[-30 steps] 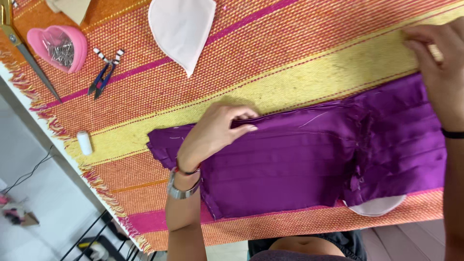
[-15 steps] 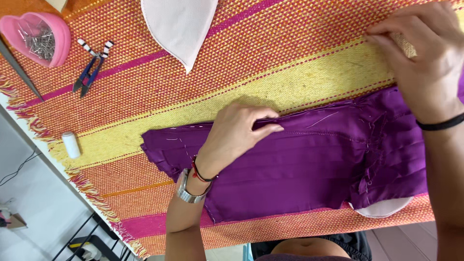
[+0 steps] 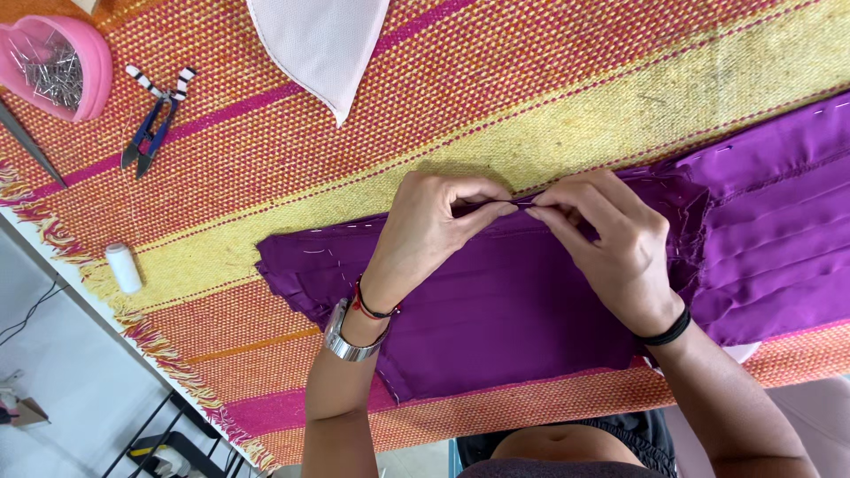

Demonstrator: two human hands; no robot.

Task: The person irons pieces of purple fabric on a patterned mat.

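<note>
A pleated purple fabric (image 3: pixel 496 310) lies on an orange, yellow and pink striped woven mat (image 3: pixel 266 177). My left hand (image 3: pixel 434 226) and my right hand (image 3: pixel 602 239) meet at the fabric's far edge, fingertips pinching that edge close together. Several pins stick along the same edge and in the fabric's left end. My left wrist carries a metal watch and a red and black bracelet; my right wrist has a black band.
A pink heart-shaped dish of pins (image 3: pixel 55 64) sits at the far left, with small thread snips (image 3: pixel 155 119) beside it. A white fabric piece (image 3: pixel 319 44) lies at the top. A white spool (image 3: pixel 123 267) rests near the mat's fringed edge. Floor lies beyond.
My right hand came left from the fabric's far right end to meet my left hand. My left hand lifted from pressing flat and now pinches the edge. The view shifted.
</note>
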